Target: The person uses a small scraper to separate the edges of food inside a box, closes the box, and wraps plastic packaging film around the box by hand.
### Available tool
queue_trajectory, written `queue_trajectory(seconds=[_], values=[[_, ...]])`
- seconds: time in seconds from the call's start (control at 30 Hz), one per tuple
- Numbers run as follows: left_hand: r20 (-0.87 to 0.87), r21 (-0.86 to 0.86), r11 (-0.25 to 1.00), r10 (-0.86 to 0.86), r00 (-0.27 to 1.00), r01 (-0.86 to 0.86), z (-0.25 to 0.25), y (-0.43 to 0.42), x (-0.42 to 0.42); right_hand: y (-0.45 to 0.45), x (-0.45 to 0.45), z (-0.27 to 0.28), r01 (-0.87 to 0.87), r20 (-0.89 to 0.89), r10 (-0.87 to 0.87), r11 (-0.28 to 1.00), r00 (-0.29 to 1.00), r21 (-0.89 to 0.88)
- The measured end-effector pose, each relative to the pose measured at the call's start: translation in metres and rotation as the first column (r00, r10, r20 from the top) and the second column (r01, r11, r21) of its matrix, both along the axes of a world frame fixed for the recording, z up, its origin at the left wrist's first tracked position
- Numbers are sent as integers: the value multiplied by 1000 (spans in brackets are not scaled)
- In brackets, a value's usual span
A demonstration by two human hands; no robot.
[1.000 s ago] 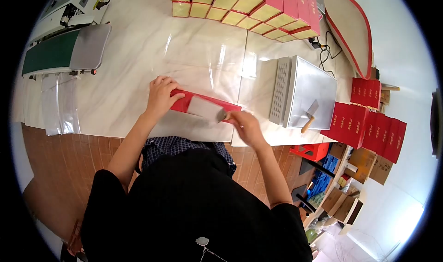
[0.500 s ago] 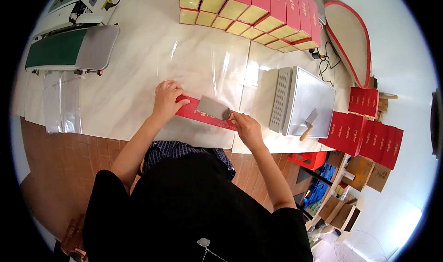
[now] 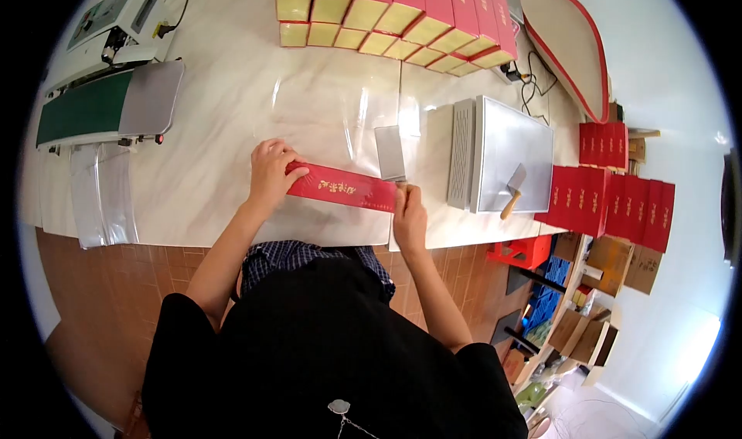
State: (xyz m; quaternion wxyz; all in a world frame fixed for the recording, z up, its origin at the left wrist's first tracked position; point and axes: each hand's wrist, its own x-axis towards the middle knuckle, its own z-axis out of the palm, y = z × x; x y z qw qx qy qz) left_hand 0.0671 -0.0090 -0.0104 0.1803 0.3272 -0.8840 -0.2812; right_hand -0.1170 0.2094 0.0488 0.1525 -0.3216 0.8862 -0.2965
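A long red box [image 3: 340,188] with gold lettering lies on the marbled table in front of me. My left hand [image 3: 272,178] holds its left end, with the thumb on the top face. My right hand [image 3: 410,216], at the box's right end, is closed around the handle of a scraper. Its flat metal blade [image 3: 390,153] points away from me, beyond the box's far edge. The handle is mostly hidden by my fingers. Clear film lies on the table beyond the box.
Stacked red-and-gold boxes [image 3: 386,14] stand at the back. To the right, a metal hot plate [image 3: 514,149] carries a second scraper [image 3: 514,188] with a wooden handle. A machine with a green belt [image 3: 85,110] sits at the left, near clear plastic sleeves [image 3: 103,195]. More red boxes [image 3: 576,199] are at far right.
The scraper's blade has swung off the box's top face and now points away from me, uncovering the gold lettering. My left hand still holds the left end. The whole view has shifted slightly.
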Motion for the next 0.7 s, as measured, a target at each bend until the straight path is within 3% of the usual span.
queue_trajectory(seconds=[0.03, 0.1, 0.2, 0.3, 0.57, 0.7], values=[[4, 3, 1000, -19, 1000, 19, 0, 0, 0, 3, 14, 6, 19, 157, -17, 1000, 987, -11], [-20, 9, 1000, -19, 1000, 19, 0, -1, 0, 13, 46, 3, -18, 243, 10, 999, 970, 28], [-19, -10, 1000, -25, 1000, 25, 2, -2, -1, 18, 93, 2, -148, 24, 146, 983, 989, 107], [-6, -16, 999, -39, 999, 38, 1, -3, 0, 22, 104, -11, -127, -24, 136, 964, 990, 235], [37, -50, 995, -89, 995, 91, -1, -6, -1, 25, 95, -12, 83, -131, -32, 909, 991, 407], [66, -61, 994, -85, 994, 89, -4, -7, 0, 28, 87, -9, 131, -91, -99, 870, 991, 475]])
